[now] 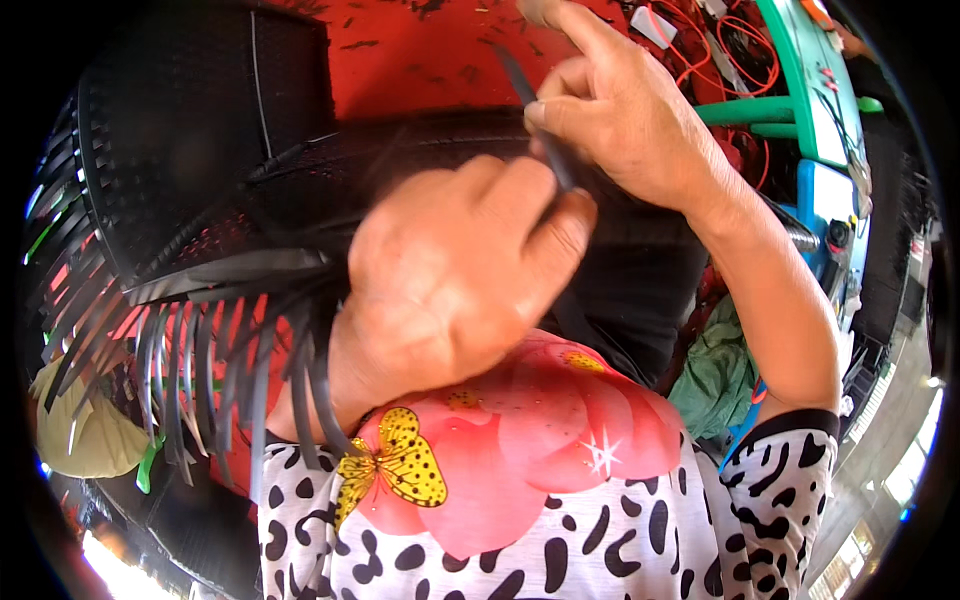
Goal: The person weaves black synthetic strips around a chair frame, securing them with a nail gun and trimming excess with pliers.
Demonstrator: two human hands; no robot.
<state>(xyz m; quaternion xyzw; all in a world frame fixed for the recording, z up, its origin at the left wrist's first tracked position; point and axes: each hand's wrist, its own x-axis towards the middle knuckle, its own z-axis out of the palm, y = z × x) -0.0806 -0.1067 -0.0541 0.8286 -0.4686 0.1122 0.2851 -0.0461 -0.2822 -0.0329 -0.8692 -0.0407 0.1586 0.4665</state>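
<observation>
A dark flat strip (521, 82) runs slantwise between my two hands in front of my chest. My left hand (440, 270) is closed around its lower part, with the thumb pressed against the curled fingers. The thumb of my right hand (630, 125) pinches the strip higher up, while one finger points away from it. On the left is a black woven panel (180, 140) with several loose strips (190, 350) fringing its edge. Some of those strips hang beside my left wrist. The dark work below my hands is partly hidden and blurred.
Red floor (420, 60) strewn with dark scraps lies beyond the work. At the right stand a green table or stool (790, 60) and a blue container (822, 190). An orange cord (755, 55) coils on the floor. Green cloth (715, 370) lies near my right elbow.
</observation>
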